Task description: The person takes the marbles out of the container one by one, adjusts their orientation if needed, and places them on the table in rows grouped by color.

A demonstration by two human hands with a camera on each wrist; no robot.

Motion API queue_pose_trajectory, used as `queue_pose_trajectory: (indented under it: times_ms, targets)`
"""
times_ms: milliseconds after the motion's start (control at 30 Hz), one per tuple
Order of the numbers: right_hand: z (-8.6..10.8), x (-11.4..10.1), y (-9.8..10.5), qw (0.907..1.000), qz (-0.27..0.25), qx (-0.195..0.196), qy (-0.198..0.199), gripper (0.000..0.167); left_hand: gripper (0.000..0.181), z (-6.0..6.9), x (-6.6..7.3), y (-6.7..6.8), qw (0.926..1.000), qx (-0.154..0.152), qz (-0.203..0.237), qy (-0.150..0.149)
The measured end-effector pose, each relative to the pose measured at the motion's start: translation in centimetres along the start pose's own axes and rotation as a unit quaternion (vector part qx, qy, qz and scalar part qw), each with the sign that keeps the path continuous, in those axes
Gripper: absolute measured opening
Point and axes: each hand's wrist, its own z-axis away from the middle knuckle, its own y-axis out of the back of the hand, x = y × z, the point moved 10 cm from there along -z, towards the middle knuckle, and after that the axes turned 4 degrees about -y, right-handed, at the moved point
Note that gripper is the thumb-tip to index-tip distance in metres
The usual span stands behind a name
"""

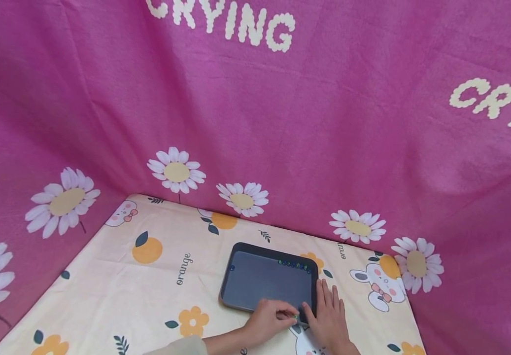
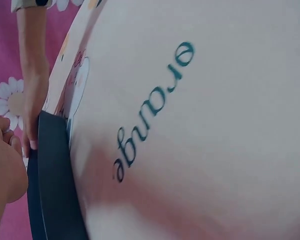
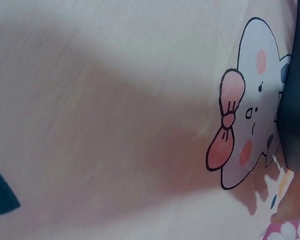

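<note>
A dark grey rectangular tray (image 1: 255,291) lies on the table. Along its far right side runs a row of small blue and green marbles (image 1: 292,265). One blue marble (image 1: 232,268) sits alone near the left wall. Over the tray's near right corner, my left hand (image 1: 267,320) pinches a small green marble (image 1: 295,317) between thumb and fingertips. My right hand (image 1: 330,318) rests against the tray's right wall, fingers straight and thumb by the corner. In the left wrist view, the left hand (image 2: 7,172) hovers above the tray's wall (image 2: 60,180); what it holds is hidden there.
A cream cloth printed with oranges, flowers and rabbits (image 1: 149,291) covers the table. Pink curtains (image 1: 282,123) with daisies and lettering hang behind and on both sides. The right wrist view shows the tray's outer wall (image 3: 296,90) beside a printed rabbit (image 3: 252,115).
</note>
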Motion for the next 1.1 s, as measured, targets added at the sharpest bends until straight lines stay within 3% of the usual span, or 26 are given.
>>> queue_pose_trajectory:
  times_ms: [167, 333, 700, 1100]
  targets:
    - [-0.1, 0.1, -0.1, 1.0000, 0.000, 0.002, -0.004, 0.086, 0.015, 1.0, 0.1, -1.0, 0.9993, -0.029, 0.013, -0.020]
    - [-0.3, 0.1, 0.0, 1.0000, -0.006, 0.003, -0.006, 0.086, 0.014, 1.7, -0.5, -1.6, 0.9985, -0.044, -0.015, -0.030]
    - [-0.4, 0.1, 0.6, 0.9999, -0.007, 0.008, -0.006, 0.084, 0.014, 2.1, -2.7, -3.2, 0.9957, -0.092, -0.001, -0.009]
    - [-0.3, 0.2, -0.1, 0.9997, -0.009, -0.017, -0.014, 0.089, 0.011, 2.3, -5.4, -4.0, 0.9945, -0.089, -0.030, 0.047]
